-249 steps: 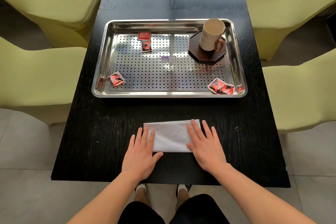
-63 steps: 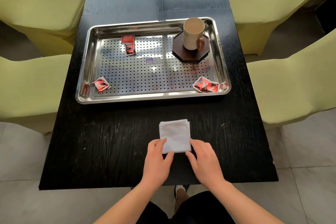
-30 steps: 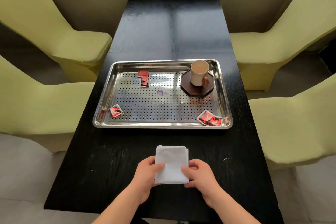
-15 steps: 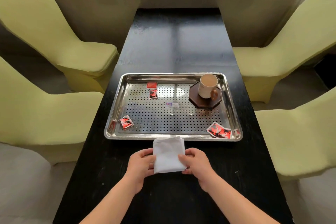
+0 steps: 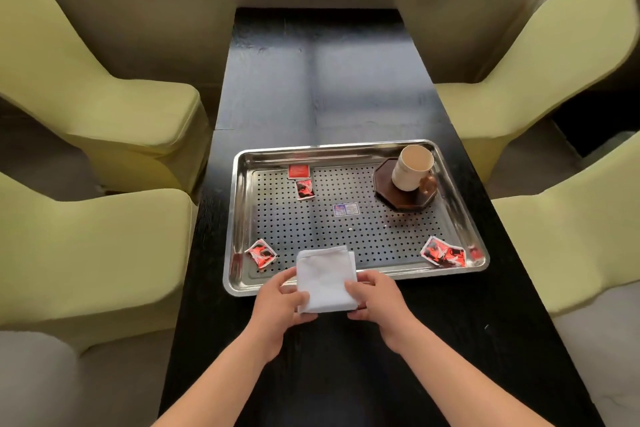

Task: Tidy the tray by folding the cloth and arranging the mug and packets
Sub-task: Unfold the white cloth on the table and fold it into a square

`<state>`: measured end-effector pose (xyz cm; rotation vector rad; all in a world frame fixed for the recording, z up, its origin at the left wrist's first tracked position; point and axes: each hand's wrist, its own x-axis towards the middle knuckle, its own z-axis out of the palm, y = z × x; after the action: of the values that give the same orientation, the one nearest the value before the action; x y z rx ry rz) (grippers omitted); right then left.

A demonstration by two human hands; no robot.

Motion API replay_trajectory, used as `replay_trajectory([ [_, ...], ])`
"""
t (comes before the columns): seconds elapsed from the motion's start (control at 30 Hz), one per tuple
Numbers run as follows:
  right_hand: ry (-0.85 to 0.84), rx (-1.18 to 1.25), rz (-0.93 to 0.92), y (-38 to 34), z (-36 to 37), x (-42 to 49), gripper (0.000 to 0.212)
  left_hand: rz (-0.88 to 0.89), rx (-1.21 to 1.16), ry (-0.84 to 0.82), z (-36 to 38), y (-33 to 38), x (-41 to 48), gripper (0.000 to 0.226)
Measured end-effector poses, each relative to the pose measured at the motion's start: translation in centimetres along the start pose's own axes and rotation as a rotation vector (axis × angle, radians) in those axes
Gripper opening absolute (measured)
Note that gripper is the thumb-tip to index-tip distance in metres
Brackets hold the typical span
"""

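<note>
From my head camera, the white cloth (image 5: 325, 282) is folded into a small, thick square, with its stacked layers showing along the far edge and the right side. It sits between my hands, across the near edge of the rectangular stainless-steel tray with a perforated floor (image 5: 239, 218), its far half over the tray and its near half over the black wooden table (image 5: 322, 87); I cannot tell whether it touches the rim. My left hand (image 5: 277, 305) grips the cloth's near left corner, thumb on top and fingers curled underneath. My right hand (image 5: 377, 302) pinches the right edge the same way, thumb lying over the cloth. Both forearms reach in from the table's near edge. In the tray's far right corner a cream mug with a brown handle (image 5: 410, 168) stands upright on a dark brown octagonal coaster (image 5: 405, 199). Two red packets lie near the far edge left of centre, a plain one (image 5: 298, 171) and a red-and-black one (image 5: 305, 190) just beside it. Another red-and-black packet (image 5: 260, 254) lies in the near left corner, just left of the cloth, and a wider one (image 5: 444, 252) in the near right corner. A small blue-and-white label (image 5: 345, 209) lies at the tray's middle. Yellow-green upholstered chairs (image 5: 114, 114) flank the table.
</note>
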<state>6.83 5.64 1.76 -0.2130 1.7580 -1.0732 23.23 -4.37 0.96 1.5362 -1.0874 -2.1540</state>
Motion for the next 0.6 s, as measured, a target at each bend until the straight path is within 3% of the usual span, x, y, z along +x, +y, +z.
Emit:
replay_trajectory([
  [0.33, -0.156, -0.080, 0.010, -4.5, 2.5, 6.8, 0.022, 0.042, -0.045, 0.180, -0.9, 2.8, 4.5, 0.051],
  [0.6, -0.158, -0.233, 0.021, -9.8, 6.8, 14.7, 0.017, 0.018, 0.063, 0.297, -1.9, 8.0, 12.1, 0.049],
])
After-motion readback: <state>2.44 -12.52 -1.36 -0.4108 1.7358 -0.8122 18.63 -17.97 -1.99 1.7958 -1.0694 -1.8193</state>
